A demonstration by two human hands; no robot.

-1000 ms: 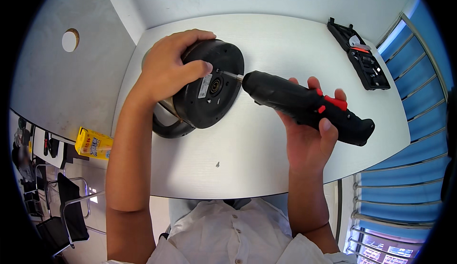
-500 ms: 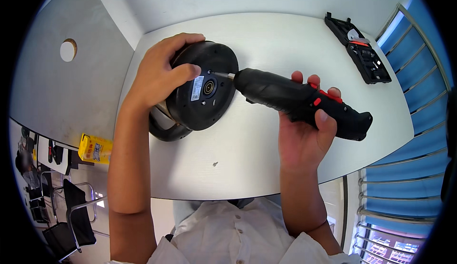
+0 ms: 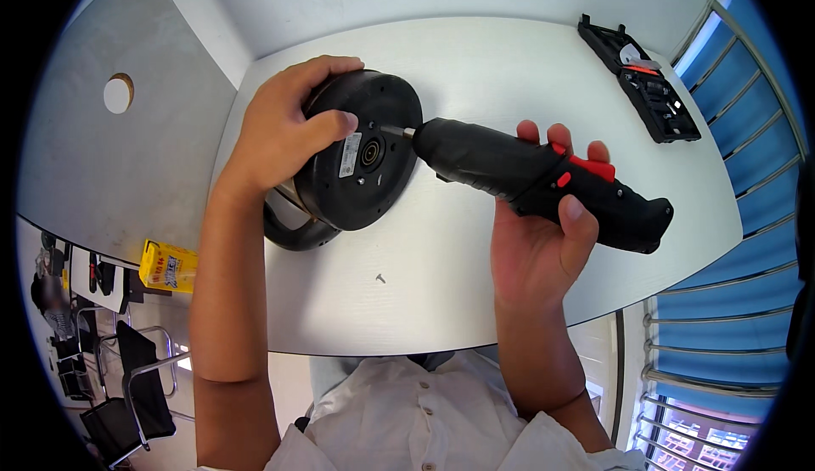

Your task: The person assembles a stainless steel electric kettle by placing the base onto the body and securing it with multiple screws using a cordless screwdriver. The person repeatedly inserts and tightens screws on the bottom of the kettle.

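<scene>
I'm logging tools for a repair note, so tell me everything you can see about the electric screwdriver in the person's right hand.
The electric screwdriver is a black, matte, plastic-looking tool with a red trigger on top and a small red button on its side. It lies nearly level over the white table, handle toward the right. The right hand grips it from below. Its thin metal bit meets the underside of the round black appliance base, which the left hand steadies.

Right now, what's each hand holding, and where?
Right hand: black electric screwdriver, gripped mid-body. Left hand: round black appliance base, clasped over its upper-left rim.
</scene>
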